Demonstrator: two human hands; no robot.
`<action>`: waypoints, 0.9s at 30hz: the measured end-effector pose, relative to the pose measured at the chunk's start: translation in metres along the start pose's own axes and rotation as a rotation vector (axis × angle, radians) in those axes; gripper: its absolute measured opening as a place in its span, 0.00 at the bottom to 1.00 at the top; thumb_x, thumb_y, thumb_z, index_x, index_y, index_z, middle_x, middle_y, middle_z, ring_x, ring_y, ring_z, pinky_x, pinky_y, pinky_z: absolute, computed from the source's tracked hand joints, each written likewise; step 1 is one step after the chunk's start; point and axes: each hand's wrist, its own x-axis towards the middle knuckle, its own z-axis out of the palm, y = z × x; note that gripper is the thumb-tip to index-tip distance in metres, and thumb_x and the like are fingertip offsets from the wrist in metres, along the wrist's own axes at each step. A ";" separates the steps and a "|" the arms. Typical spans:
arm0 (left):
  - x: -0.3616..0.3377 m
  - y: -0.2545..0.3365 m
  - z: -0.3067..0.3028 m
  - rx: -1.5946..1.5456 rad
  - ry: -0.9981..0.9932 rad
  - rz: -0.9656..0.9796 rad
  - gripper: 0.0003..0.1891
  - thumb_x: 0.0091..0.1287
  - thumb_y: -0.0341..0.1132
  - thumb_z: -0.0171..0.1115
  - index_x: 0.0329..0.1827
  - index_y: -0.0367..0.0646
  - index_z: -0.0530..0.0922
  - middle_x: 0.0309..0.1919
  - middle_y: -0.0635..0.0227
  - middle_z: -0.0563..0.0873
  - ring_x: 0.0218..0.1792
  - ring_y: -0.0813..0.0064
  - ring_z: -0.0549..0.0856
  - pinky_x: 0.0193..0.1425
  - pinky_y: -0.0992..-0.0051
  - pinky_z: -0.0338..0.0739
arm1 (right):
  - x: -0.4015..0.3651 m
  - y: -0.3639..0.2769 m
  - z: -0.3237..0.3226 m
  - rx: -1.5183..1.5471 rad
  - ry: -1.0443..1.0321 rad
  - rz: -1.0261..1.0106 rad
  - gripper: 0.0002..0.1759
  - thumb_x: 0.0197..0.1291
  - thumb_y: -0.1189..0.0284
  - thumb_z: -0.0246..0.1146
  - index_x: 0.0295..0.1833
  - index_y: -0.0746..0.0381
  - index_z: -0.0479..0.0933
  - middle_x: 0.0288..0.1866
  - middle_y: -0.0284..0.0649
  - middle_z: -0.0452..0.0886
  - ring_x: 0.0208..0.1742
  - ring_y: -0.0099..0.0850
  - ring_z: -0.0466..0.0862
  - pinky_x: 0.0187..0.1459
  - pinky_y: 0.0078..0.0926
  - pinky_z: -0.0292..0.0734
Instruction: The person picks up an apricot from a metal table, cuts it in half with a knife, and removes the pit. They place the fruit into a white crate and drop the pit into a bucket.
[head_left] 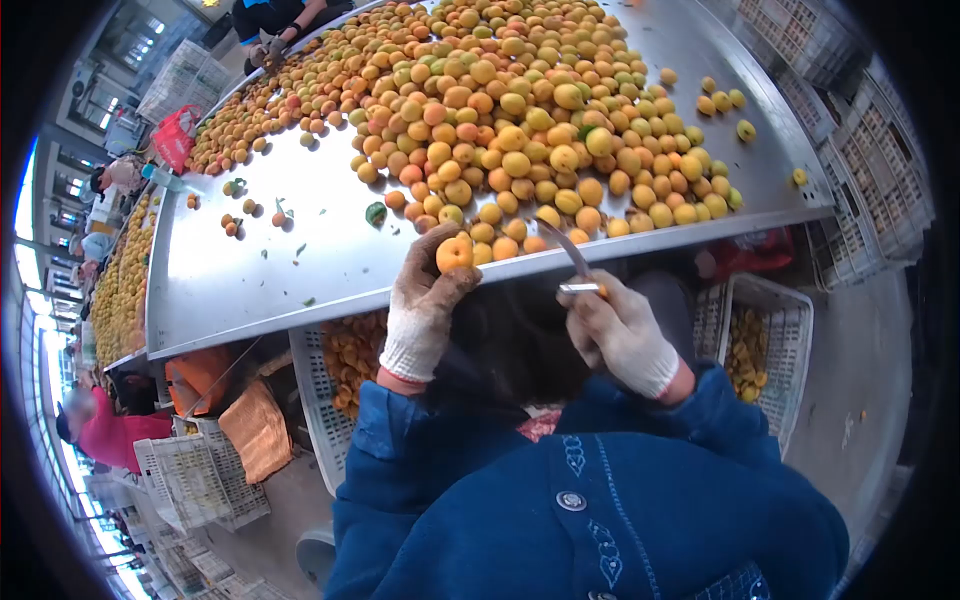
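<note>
Your gloved left hand (418,295) grips an orange fruit (455,254) between fingers and thumb, by the near edge of the tabletop (220,295); to its right, apart, your gloved right hand (622,328) is wrapped around a knife (573,251).

A broad, flat, silver-grey metal table (205,285) stretches beyond the person's white-gloved left hand (423,305) and white-gloved right hand (622,328). Ahead of both hands lies a large heap of round yellow-to-orange fruits (500,115). Left of the left hand lie a dark green leaf (376,214), small green leaf scraps (309,302) and a few loose fruits (249,206). Several separate yellow fruits (721,101) sit ahead and right of the right hand.
</note>
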 end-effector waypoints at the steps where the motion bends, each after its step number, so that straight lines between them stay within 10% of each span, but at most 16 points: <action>1: -0.014 0.002 0.007 -0.042 -0.030 0.003 0.28 0.66 0.37 0.69 0.65 0.35 0.70 0.46 0.65 0.81 0.43 0.76 0.82 0.51 0.77 0.79 | -0.003 -0.004 0.010 -0.017 -0.001 -0.034 0.13 0.76 0.66 0.49 0.53 0.65 0.71 0.22 0.33 0.72 0.18 0.18 0.68 0.22 0.15 0.63; 2: -0.027 0.008 0.013 -0.063 -0.023 -0.070 0.26 0.61 0.23 0.65 0.64 0.36 0.71 0.51 0.64 0.79 0.47 0.77 0.80 0.56 0.77 0.77 | -0.004 -0.003 0.016 -0.048 -0.039 -0.118 0.13 0.75 0.66 0.50 0.54 0.64 0.71 0.23 0.33 0.72 0.20 0.17 0.69 0.23 0.15 0.64; 7: -0.071 0.013 0.031 -0.043 -0.091 -0.048 0.25 0.60 0.23 0.67 0.61 0.37 0.72 0.52 0.65 0.79 0.51 0.77 0.80 0.59 0.76 0.76 | -0.016 0.014 0.027 -0.326 -0.119 -0.349 0.12 0.74 0.66 0.54 0.54 0.63 0.71 0.28 0.36 0.77 0.26 0.21 0.77 0.29 0.19 0.72; 9: -0.083 0.011 0.033 0.030 -0.111 -0.007 0.26 0.59 0.23 0.70 0.60 0.37 0.72 0.53 0.64 0.79 0.54 0.75 0.79 0.61 0.75 0.75 | -0.026 0.012 0.031 -0.490 -0.081 -0.386 0.15 0.71 0.64 0.57 0.53 0.64 0.70 0.34 0.53 0.83 0.34 0.46 0.86 0.32 0.34 0.78; 27: -0.120 0.000 0.041 0.368 -0.160 0.284 0.21 0.64 0.27 0.66 0.60 0.35 0.74 0.52 0.63 0.80 0.54 0.72 0.80 0.61 0.73 0.75 | -0.059 0.037 0.036 -0.476 -0.057 -0.441 0.09 0.72 0.69 0.55 0.47 0.64 0.71 0.33 0.47 0.83 0.33 0.39 0.86 0.35 0.32 0.78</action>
